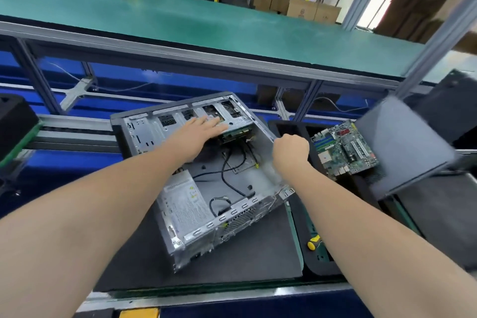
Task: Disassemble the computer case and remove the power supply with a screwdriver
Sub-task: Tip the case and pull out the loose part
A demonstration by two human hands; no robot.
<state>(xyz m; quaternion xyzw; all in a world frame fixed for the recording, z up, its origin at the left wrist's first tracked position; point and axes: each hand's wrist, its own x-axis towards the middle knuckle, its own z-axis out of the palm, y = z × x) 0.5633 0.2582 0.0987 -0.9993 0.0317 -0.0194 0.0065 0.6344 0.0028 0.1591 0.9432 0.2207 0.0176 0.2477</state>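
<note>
The open computer case lies on its side on a dark mat, its inside facing up. The grey power supply with a white label sits in the case's near left corner. Black cables run across the case floor. My left hand lies flat with straight fingers on the drive cage at the far end. My right hand curls over the case's right side wall. A screwdriver with a yellow and black handle lies in a tray at the right, partly hidden by my right forearm.
A removed motherboard lies in a black foam tray to the right. A grey side panel leans beside it. A green shelf runs across the back. The black mat covers the near bench.
</note>
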